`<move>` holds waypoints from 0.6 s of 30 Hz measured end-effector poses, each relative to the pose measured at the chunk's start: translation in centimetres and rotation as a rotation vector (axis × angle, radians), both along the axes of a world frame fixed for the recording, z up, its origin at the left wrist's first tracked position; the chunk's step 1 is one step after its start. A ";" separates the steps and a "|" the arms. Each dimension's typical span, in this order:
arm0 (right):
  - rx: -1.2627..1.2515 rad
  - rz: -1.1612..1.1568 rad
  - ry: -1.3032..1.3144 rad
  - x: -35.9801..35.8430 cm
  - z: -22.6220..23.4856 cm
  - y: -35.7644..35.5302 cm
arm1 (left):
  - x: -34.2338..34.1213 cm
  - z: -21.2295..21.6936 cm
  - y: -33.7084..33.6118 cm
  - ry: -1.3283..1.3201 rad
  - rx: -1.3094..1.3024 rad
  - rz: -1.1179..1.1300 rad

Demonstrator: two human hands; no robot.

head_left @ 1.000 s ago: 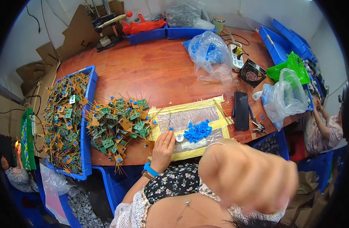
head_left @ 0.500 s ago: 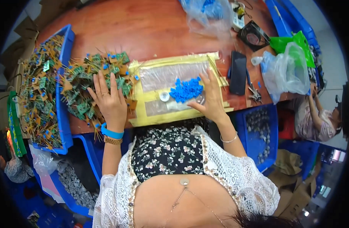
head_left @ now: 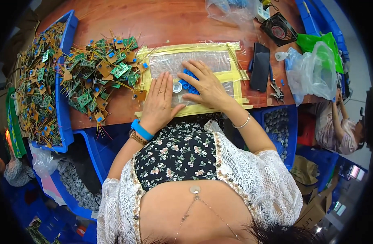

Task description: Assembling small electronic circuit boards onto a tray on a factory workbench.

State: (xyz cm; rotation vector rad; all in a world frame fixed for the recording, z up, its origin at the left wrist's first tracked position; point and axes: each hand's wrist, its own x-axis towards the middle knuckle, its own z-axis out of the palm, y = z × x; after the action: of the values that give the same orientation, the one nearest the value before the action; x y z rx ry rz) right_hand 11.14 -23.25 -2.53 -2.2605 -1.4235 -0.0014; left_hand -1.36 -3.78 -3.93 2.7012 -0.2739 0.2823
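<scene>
A pile of small blue plastic parts (head_left: 189,86) lies on a clear sheet edged with yellow tape (head_left: 166,64) in front of me. My right hand (head_left: 206,86) rests over the pile, fingers stretched out and pointing left, covering much of it. Beside it on the left is a small round white cap (head_left: 177,87). My left hand (head_left: 159,99) lies flat on the sheet's left part, its fingers straight and nothing held in them. Left of that hand spreads a heap of small green and brown circuit boards (head_left: 91,75) with wires and blue connectors.
At the far left stands a blue tray (head_left: 65,87) full of similar boards. To the right lie a black phone (head_left: 260,67), keys (head_left: 276,91), a black fan (head_left: 279,29) and plastic bags (head_left: 312,75). Blue bins (head_left: 291,134) sit below the table edge; another person (head_left: 343,130) is at far right.
My left hand has moved right, off the circuit boards and onto the taped sheet. My right hand has shifted left over the blue parts. The view has tilted slightly.
</scene>
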 end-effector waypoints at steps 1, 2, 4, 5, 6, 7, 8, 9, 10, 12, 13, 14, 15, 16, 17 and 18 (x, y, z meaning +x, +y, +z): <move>-0.004 0.002 0.004 0.3 0.0 0.1 | 0.0 0.0 0.0 0.004 -0.004 0.002; 0.001 0.067 0.008 0.7 -0.1 0.2 | 0.0 0.0 -0.1 0.003 0.000 0.008; 0.004 0.133 0.015 1.2 -0.3 0.4 | 0.0 0.0 -0.1 0.005 0.001 0.015; 0.020 0.167 0.006 1.4 -0.4 0.5 | 0.1 0.0 -0.1 -0.002 0.013 0.012; 0.036 0.200 -0.003 1.6 -0.4 0.5 | 0.2 0.0 -0.1 -0.008 0.024 0.009; 0.033 0.198 0.001 1.6 -0.5 0.6 | 0.1 0.0 0.0 -0.004 0.021 0.008; 0.058 0.205 -0.007 1.7 -0.6 0.7 | 0.1 0.0 0.0 -0.005 0.022 0.010; 0.082 0.210 -0.014 1.7 -0.8 0.8 | 0.1 0.0 0.0 -0.005 0.023 0.012; 0.081 0.208 -0.009 1.9 -0.8 0.9 | 0.2 0.0 0.0 -0.001 0.020 0.010; 0.098 0.219 -0.016 2.1 -0.7 1.2 | 0.2 0.0 0.0 -0.005 0.005 0.018; 0.096 0.216 -0.009 2.2 -0.6 1.2 | 0.2 0.0 0.0 0.002 0.002 0.016; 0.109 0.234 -0.017 2.6 -0.6 1.3 | 0.4 -0.1 0.1 -0.011 -0.002 0.015; 0.122 0.251 -0.025 2.9 -0.5 1.3 | 0.4 -0.1 0.1 -0.023 -0.005 0.014; 0.111 0.263 -0.028 3.0 -0.3 1.2 | 0.2 0.1 0.0 -0.020 -0.018 0.021; 0.110 0.262 -0.027 3.4 -0.4 1.2 | 0.2 0.1 0.0 -0.019 -0.019 0.020; 0.132 0.284 -0.041 3.7 -0.6 1.2 | 0.2 0.1 0.1 -0.015 -0.025 0.022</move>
State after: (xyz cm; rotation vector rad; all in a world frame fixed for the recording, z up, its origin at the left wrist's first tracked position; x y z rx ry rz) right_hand 14.86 -22.05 -3.09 -1.9473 -1.7026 -0.0502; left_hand -1.17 -3.69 -3.81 2.6797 -0.2440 0.3107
